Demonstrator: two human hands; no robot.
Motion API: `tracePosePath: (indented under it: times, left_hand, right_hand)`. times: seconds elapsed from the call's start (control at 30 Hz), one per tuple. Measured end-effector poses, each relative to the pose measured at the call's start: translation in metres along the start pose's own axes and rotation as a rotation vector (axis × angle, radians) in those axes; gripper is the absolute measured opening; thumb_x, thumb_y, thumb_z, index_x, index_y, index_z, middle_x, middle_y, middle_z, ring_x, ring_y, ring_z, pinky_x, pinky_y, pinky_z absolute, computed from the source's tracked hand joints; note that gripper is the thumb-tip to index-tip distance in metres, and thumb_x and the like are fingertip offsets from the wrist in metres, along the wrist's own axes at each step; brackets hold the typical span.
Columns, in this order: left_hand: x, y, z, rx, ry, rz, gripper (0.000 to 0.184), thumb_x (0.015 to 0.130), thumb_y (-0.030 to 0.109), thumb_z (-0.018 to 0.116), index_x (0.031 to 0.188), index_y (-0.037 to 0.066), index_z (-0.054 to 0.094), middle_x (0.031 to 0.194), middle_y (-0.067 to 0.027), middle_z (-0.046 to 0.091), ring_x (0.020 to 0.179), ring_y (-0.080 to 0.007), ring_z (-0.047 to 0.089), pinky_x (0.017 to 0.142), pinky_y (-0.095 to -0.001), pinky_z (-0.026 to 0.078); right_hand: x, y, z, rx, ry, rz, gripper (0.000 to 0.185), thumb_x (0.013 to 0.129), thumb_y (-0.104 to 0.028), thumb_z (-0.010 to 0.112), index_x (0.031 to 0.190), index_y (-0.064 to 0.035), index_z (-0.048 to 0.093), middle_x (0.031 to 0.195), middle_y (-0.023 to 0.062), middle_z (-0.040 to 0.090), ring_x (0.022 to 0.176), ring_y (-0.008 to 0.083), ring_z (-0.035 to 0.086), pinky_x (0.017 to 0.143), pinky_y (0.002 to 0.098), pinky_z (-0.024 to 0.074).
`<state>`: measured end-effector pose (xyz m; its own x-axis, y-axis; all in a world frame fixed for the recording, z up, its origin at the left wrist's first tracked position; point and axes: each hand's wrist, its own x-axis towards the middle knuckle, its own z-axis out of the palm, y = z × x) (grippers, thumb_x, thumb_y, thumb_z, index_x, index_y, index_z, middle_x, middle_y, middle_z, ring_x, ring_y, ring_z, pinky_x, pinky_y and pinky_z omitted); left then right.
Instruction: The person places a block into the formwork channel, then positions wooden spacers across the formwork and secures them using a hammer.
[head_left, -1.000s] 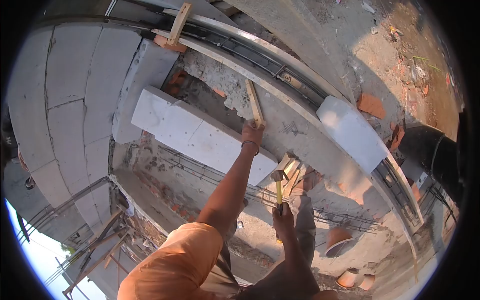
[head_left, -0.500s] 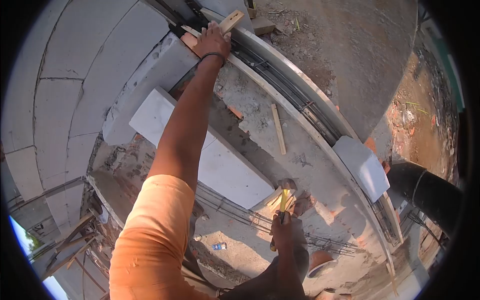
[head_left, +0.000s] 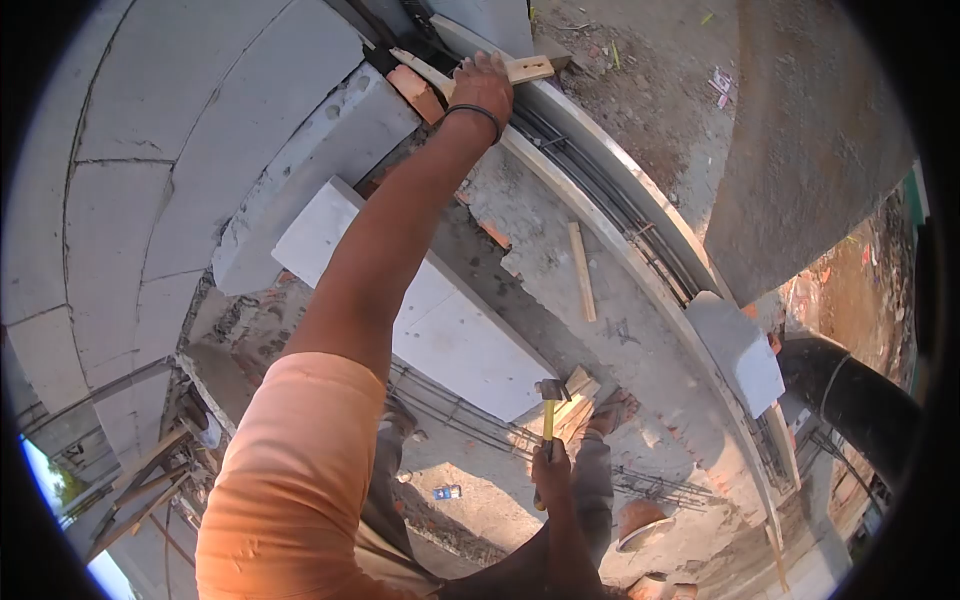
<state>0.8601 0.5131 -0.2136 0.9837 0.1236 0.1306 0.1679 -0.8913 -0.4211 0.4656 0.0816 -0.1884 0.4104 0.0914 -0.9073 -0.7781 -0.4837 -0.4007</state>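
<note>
Partly hidden beneath the left hand [head_left: 483, 88], a wooden cleat [head_left: 530, 69] spans the near end of a curved formwork trough [head_left: 655, 185]; only its outer end, with small dark holes, shows clearly. The fingers lie over the cleat, but whether they close around it cannot be told. The trough holds reinforcing bars [head_left: 590, 165], whose run is covered toward its other end by a pale block [head_left: 735, 345] resting across both edges. The right hand [head_left: 551, 472] is clenched around the handle of a claw hammer [head_left: 548, 405], head uppermost, and conceals most of the grip. Behind the hammer head, wooden offcuts [head_left: 577, 405] lie beside a corner of the long white block [head_left: 460, 345]. A loose wooden strip [head_left: 581, 270] lies on the concrete surface [head_left: 545, 215] near the trough's inner edge. Lower right, a terracotta vessel [head_left: 640, 520] shows its rim; its contents are indistinct. The outer surroundings are cut off by the dark circular border.
</note>
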Motion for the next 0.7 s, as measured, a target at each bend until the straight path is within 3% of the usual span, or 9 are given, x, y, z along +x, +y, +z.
tracePosePath:
  times: [0.1,0.17,0.23,0.3,0.37,0.43,0.6,0.67,0.7]
  left_hand:
    - [0.007,0.003,-0.002,0.118,-0.078,0.019,0.056,0.090,0.014,0.050,0.138,-0.010,0.036,0.128,-0.0327,0.051,0.114,-0.0419,0.057,0.087,-0.0450,0.052]
    - [0.004,0.001,0.020,0.121,0.137,0.032,0.050,0.088,0.013,0.052,0.132,-0.010,0.044,0.120,-0.0297,0.057,0.105,-0.0399,0.062,0.079,-0.0443,0.055]
    - [0.002,0.002,0.001,-0.037,0.045,0.004,0.040,0.089,0.015,0.055,0.122,-0.007,0.051,0.113,-0.0245,0.059,0.102,-0.0361,0.061,0.083,-0.0439,0.053]
    - [0.027,0.004,0.052,0.073,-0.325,-0.112,0.071,0.092,0.034,0.050,0.151,0.012,0.019,0.156,-0.0134,0.020,0.141,-0.0354,0.026,0.115,-0.0463,0.023]
    - [0.000,-0.002,-0.068,-0.331,-0.435,-0.149,0.071,0.091,0.031,0.049,0.146,-0.006,0.021,0.150,-0.0263,0.027,0.136,-0.0403,0.031,0.113,-0.0447,0.027]
    - [0.001,-0.014,0.015,-0.313,-0.092,-0.066,0.070,0.090,0.029,0.050,0.145,-0.006,0.024,0.149,-0.0256,0.029,0.135,-0.0425,0.031,0.112,-0.0456,0.028]
    - [-0.016,0.003,-0.035,-0.042,-0.190,-0.065,0.073,0.087,0.032,0.055,0.146,0.000,0.026,0.151,-0.0187,0.030,0.139,-0.0426,0.021,0.116,-0.0436,0.019]
    - [-0.060,0.027,-0.031,-0.472,0.675,-0.097,0.031,0.091,0.018,0.058,0.114,-0.003,0.055,0.109,-0.0201,0.059,0.100,-0.0319,0.059,0.086,-0.0430,0.049]
    - [-0.099,0.054,-0.046,-0.729,0.662,-0.120,0.029,0.090,0.019,0.061,0.106,-0.005,0.055,0.101,-0.0228,0.056,0.102,-0.0387,0.051,0.087,-0.0426,0.043]
  right_hand:
    - [0.002,0.010,0.008,0.071,-0.019,0.013,0.020,0.090,-0.012,0.054,0.108,-0.0025,0.053,0.062,-0.0002,0.049,0.048,0.0073,0.048,0.043,0.0245,0.0416]
    - [0.003,0.028,0.010,0.081,-0.007,0.014,0.019,0.091,-0.011,0.053,0.108,-0.0034,0.052,0.062,-0.0008,0.049,0.047,0.0068,0.045,0.042,0.0249,0.0391]
    - [0.006,0.046,0.009,0.096,0.038,-0.012,0.020,0.091,-0.010,0.051,0.111,-0.0040,0.053,0.063,-0.0005,0.048,0.046,0.0066,0.041,0.041,0.0249,0.0369]
    - [0.001,0.048,0.012,0.224,0.101,0.030,0.020,0.091,-0.009,0.052,0.110,-0.0051,0.053,0.062,-0.0011,0.046,0.046,0.0066,0.042,0.039,0.0244,0.0355]
    - [-0.001,0.073,0.016,0.286,0.135,0.063,0.022,0.090,-0.008,0.053,0.111,-0.0056,0.052,0.062,-0.0018,0.046,0.045,0.0068,0.042,0.039,0.0242,0.0346]
    - [0.000,0.081,0.017,0.294,0.120,0.112,0.026,0.089,-0.008,0.054,0.115,-0.0075,0.051,0.062,-0.0028,0.046,0.044,0.0063,0.042,0.038,0.0237,0.0330]
    - [0.004,0.089,0.012,0.320,0.052,0.110,0.024,0.088,-0.009,0.056,0.112,-0.0083,0.052,0.065,-0.0020,0.048,0.044,0.0066,0.042,0.039,0.0244,0.0346]
    - [0.003,0.103,0.010,0.212,0.063,0.105,0.026,0.088,-0.015,0.058,0.112,-0.0055,0.054,0.068,0.0044,0.053,0.052,0.0135,0.049,0.049,0.0310,0.0397]
    - [0.007,0.105,0.009,0.161,0.069,0.096,0.028,0.088,-0.019,0.059,0.112,-0.0041,0.055,0.070,0.0076,0.055,0.057,0.0170,0.052,0.054,0.0343,0.0423]
